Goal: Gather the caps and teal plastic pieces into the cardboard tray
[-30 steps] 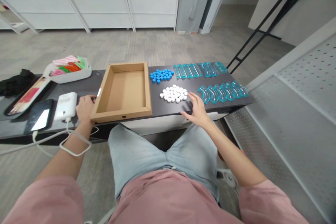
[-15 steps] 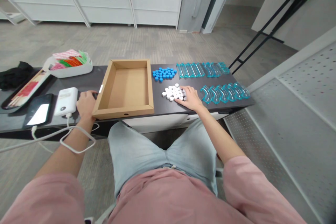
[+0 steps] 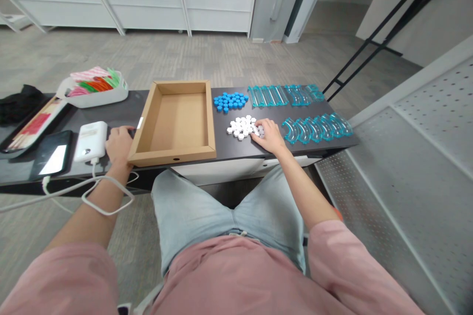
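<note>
My right hand rests on the table at the right edge of a heap of small white hexagonal pieces. Its thumb and fingers are apart, curved around the nearest pieces and touching them. Behind that heap lies a group of small blue pieces. On the far left, my left hand lies beside the open cardboard box, fingers curled. A small dark thing shows at its fingertips, too little of it visible to name.
Clear tubes with teal ends lie in a back row, curved ones in front. On the left are a white power bank, a phone, a white basket of coloured strips, a long tray and white cables.
My right hand has shifted slightly right, and the white pieces by its fingers have spread a little. My left hand stays beside the box.
</note>
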`<state>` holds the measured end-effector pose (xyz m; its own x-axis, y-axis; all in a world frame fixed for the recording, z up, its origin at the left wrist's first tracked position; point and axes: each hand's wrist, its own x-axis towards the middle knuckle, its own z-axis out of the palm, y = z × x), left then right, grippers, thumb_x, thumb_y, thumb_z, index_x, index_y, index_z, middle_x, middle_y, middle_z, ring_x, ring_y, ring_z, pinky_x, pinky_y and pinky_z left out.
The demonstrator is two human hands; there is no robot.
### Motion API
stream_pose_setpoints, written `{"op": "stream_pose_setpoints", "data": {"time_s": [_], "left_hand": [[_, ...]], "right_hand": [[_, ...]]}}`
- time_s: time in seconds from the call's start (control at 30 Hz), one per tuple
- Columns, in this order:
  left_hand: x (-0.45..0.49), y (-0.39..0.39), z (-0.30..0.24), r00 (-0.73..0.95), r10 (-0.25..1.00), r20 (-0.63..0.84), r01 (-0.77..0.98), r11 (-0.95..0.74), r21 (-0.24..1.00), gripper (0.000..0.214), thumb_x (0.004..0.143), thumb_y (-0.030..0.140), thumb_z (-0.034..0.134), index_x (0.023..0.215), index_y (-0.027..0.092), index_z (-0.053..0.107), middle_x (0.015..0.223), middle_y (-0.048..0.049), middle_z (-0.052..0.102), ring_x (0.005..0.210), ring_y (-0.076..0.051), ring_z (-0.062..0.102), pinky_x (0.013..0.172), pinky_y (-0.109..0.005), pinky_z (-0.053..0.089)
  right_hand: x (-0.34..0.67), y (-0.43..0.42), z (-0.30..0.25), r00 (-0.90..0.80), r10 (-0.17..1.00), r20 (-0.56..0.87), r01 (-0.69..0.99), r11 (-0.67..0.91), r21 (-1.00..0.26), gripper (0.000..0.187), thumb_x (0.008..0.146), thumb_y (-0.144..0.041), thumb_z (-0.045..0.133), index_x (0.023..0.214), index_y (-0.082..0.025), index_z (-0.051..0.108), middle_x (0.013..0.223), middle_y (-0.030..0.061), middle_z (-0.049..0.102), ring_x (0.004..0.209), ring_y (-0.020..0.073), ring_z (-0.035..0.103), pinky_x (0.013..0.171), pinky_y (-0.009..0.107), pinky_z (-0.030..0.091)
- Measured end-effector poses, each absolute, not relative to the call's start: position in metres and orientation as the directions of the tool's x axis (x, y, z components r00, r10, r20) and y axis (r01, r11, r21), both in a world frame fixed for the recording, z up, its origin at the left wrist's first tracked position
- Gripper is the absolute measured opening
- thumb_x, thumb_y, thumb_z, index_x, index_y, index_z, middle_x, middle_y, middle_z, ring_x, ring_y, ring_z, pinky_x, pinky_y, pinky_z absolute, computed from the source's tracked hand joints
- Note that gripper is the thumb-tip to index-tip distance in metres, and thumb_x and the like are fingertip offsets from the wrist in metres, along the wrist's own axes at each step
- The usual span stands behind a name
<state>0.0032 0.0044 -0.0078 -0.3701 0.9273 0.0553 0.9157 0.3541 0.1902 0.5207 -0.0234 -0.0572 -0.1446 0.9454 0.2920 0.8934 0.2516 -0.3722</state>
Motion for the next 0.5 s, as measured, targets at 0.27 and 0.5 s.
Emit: {"op": "stream_pose_setpoints", "data": {"time_s": [0.27,0.5], "left_hand": [[0.0036,0.0047,-0.0075,-0.37,0.927,0.071,0.919,0.353,0.178,0.052,0.114,0.027,0.044,0.155,0.01,0.07,0.157,-0.0272,0.066,0.142,-0.039,0.069,0.119,-0.048,0.055],[0.0037,0.0041,-0.007,-0.372,0.927,0.052,0.916,0.358,0.181,0.053,0.115,0.03,0.044,0.156,0.009,0.069,0.159,-0.028,0.065,0.145,-0.041,0.067,0.121,-0.052,0.054]], "right_hand": [[0.5181,-0.0255,-0.0559,-0.053,0.951,0.305,0.949,0.143,-0.282,0.028,0.104,-0.044,0.072,0.122,-0.023,0.077,0.132,0.0197,0.076,0.122,0.0425,0.066,0.109,0.057,0.055],[0.5165,-0.029,-0.058,-0.041,0.93,0.364,0.943,0.156,-0.292,0.023,0.107,-0.046,0.07,0.112,-0.026,0.079,0.123,0.0161,0.076,0.112,0.0377,0.068,0.101,0.051,0.058]]}}
